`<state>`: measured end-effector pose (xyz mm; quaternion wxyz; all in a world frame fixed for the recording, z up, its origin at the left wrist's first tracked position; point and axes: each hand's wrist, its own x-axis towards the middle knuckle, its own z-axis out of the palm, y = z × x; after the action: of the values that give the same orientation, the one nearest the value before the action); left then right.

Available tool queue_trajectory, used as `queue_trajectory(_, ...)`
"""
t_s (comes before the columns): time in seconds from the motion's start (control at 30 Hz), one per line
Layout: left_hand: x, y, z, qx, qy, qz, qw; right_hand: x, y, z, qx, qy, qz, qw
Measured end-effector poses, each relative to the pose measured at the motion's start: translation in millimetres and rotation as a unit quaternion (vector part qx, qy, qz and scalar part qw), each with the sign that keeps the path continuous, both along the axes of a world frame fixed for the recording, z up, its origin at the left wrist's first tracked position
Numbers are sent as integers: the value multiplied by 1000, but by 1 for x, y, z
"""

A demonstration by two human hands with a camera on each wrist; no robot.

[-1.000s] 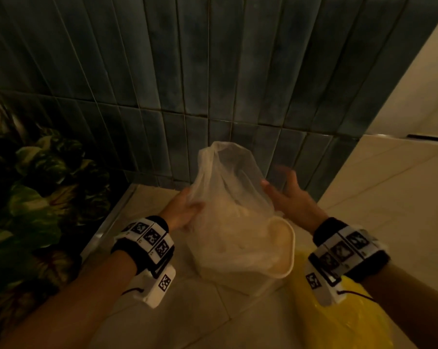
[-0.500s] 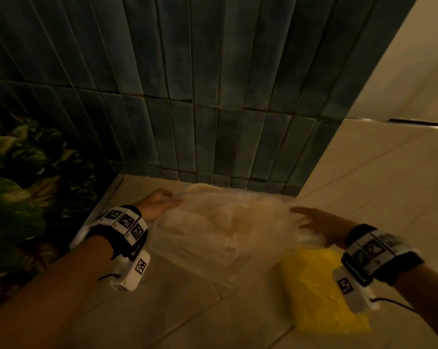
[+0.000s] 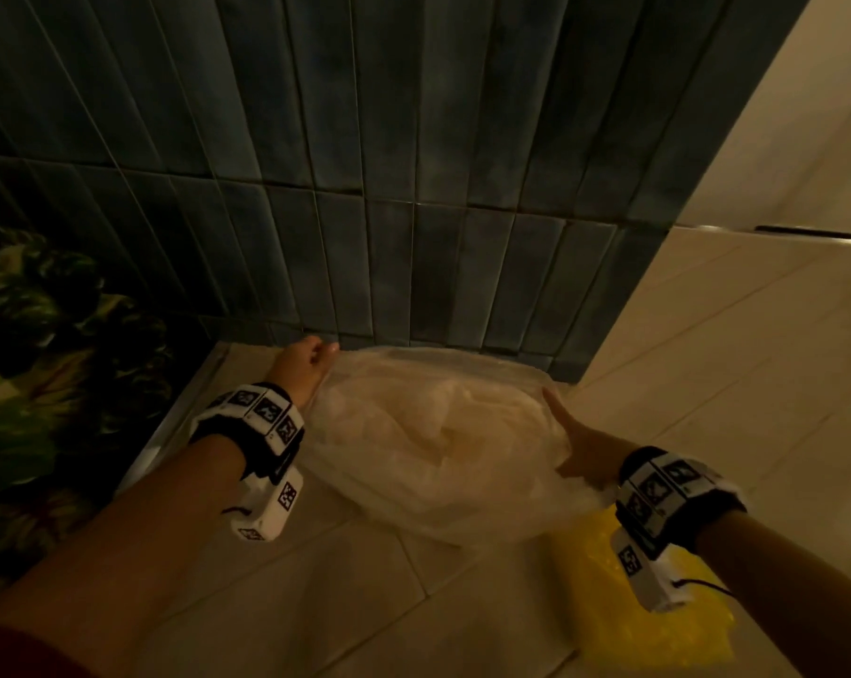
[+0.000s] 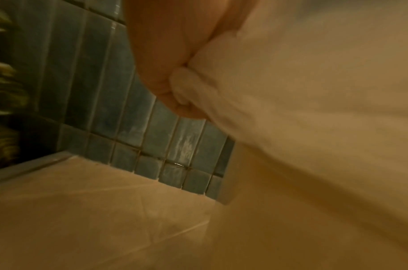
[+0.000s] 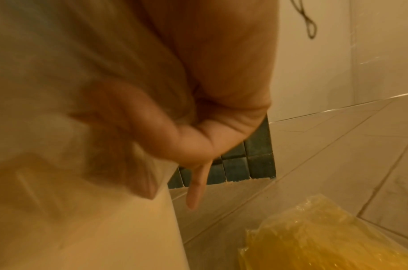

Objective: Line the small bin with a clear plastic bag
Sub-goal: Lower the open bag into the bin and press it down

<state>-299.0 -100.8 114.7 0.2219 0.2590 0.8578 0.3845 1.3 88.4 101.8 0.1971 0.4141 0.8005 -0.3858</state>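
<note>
Bin liner of clear plastic (image 3: pixel 438 433), bunched upright a second ago, now stretches wide and low between both hands, over the small bin (image 5: pixel 105 228). Left hand (image 3: pixel 302 365) pinches the bag's edge in curled fingers (image 4: pixel 175 95); right hand (image 3: pixel 577 450) grips the opposite edge, with one finger (image 5: pixel 196 188) straight, pointing down. A yellow bag (image 3: pixel 658 604) lies on the beige floor tiles (image 3: pixel 315 604) below the right wrist, dark blue wall tiles (image 3: pixel 413 188) beyond the fingertips.
</note>
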Motion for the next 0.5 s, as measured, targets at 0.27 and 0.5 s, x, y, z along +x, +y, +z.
queue_trajectory(0.27, -9, 16, -38, -103, -139, 55, 983, -1, 6, -54, 25, 40, 47, 998)
queue_trajectory(0.5, 0, -19, -36, -120, -64, 26, 990, 10, -7, -48, 107, 36, -41, 993)
